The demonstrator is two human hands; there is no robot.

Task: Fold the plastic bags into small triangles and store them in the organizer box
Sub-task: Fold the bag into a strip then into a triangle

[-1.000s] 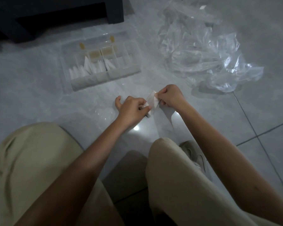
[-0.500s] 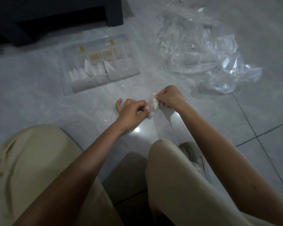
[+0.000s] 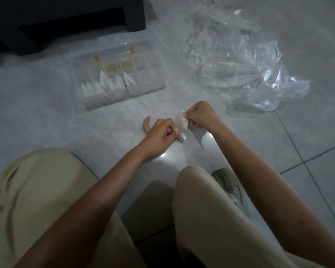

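In the head view, both hands work just above the pale grey tiled floor, in front of the knees in beige trousers. The left hand pinches the lower corner of a small, whitish, half-folded plastic triangle between thumb and forefinger. The right hand pinches its upper edge, its other fingers curled in. A flat strip of the same bag trails from the triangle down toward the right knee, so the folding looks unfinished.

To do this step well, the left pinch should hold the last crease firmly while the right hand pulls the strip taut and turns it squarely over the edge; slack film springs open. The final tail wants tucking in.

The clear plastic compartmented organizer box lies open on the floor beyond the hands, with several white triangles standing in its middle compartments. The crumpled heap of clear plastic bags lies well apart, toward the far right of the floor.
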